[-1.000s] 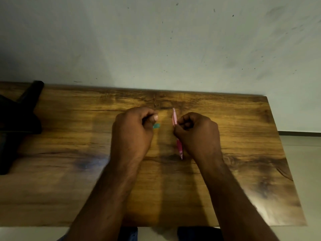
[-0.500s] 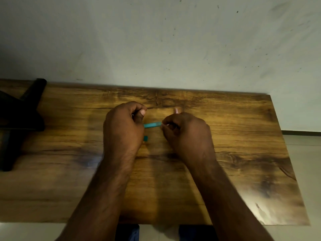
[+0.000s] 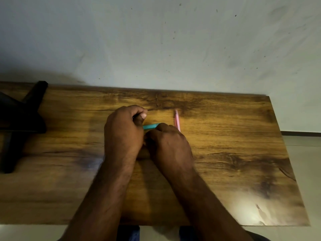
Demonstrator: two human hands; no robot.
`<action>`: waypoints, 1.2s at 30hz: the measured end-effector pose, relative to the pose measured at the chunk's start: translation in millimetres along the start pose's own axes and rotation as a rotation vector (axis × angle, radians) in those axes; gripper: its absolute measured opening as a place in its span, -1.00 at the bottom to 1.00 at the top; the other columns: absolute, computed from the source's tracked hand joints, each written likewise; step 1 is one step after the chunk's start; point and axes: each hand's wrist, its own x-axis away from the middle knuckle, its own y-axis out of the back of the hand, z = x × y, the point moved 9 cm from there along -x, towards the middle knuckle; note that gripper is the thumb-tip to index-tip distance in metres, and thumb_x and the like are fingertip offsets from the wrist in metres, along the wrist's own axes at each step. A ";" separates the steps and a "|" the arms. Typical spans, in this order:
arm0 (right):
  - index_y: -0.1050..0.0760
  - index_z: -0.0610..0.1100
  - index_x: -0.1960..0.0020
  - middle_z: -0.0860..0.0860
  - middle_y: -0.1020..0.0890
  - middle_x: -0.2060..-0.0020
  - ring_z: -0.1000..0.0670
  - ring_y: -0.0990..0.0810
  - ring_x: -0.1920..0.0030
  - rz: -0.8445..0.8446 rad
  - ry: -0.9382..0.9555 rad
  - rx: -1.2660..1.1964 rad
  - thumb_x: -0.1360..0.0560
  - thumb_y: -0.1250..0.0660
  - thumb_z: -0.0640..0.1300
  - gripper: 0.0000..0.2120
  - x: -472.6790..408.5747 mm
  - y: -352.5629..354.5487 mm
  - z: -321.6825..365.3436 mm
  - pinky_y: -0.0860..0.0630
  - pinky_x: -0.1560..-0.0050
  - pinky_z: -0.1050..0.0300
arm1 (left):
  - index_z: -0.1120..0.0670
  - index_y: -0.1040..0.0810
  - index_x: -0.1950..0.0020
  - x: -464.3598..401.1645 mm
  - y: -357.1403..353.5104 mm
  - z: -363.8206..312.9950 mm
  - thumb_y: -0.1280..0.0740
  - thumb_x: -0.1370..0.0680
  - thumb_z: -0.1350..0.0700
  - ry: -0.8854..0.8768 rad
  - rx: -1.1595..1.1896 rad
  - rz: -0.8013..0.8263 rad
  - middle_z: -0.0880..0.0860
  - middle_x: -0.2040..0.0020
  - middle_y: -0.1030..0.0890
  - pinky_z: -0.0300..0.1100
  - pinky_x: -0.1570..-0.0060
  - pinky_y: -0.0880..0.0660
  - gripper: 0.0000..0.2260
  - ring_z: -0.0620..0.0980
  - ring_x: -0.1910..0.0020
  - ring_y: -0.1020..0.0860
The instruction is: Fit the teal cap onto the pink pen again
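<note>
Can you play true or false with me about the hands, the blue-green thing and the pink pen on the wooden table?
1. Both hands meet at a teal piece. True: the left hand and right hand close on it from either side.
2. The pink pen is in the left hand. False: it shows beside the right hand, poking out past its knuckles.
3. The table is white. False: it is dark-grained brown wood.
4. A black stand sits at the table's left end. True.
5. The left hand lies flat and open. False: its fingers are curled.
</note>
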 end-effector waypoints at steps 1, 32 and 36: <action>-0.69 -0.07 -0.11 -0.03 -0.64 0.03 -0.06 -0.59 0.01 -0.007 -0.002 -0.005 -0.59 -0.40 -0.11 -0.86 -0.3 1.6 -1.0 -0.59 0.08 0.00 | 0.02 -0.74 -0.13 -0.2 -0.5 0.4 -0.41 -0.64 0.17 -0.005 -0.021 0.008 -0.04 -0.09 -0.73 -0.55 0.30 -0.40 -0.85 -0.27 0.13 -0.56; -0.65 -0.30 -0.04 -0.17 -0.71 0.14 -0.05 -0.72 0.20 -0.266 -0.700 -1.540 -0.52 -0.44 -0.36 -0.89 5.6 25.1 -94.5 -0.66 0.11 0.17 | -0.02 -0.71 -0.08 17.8 -19.6 -38.5 -0.54 -0.48 0.03 -0.313 -0.015 0.085 -0.11 0.03 -0.71 -0.22 0.12 -0.61 -0.80 -0.13 0.04 -0.65; -0.66 -0.26 -0.02 -0.14 -0.73 0.17 -0.05 -0.73 0.19 -0.264 -0.680 -1.475 -0.50 -0.47 -0.35 -0.90 4.7 25.9 -95.4 -0.67 0.10 0.16 | -0.01 -0.72 -0.08 17.8 -17.5 -39.1 -0.55 -0.47 0.04 -0.321 -0.009 0.073 -0.11 0.05 -0.70 -0.19 0.14 -0.63 -0.81 -0.12 0.06 -0.66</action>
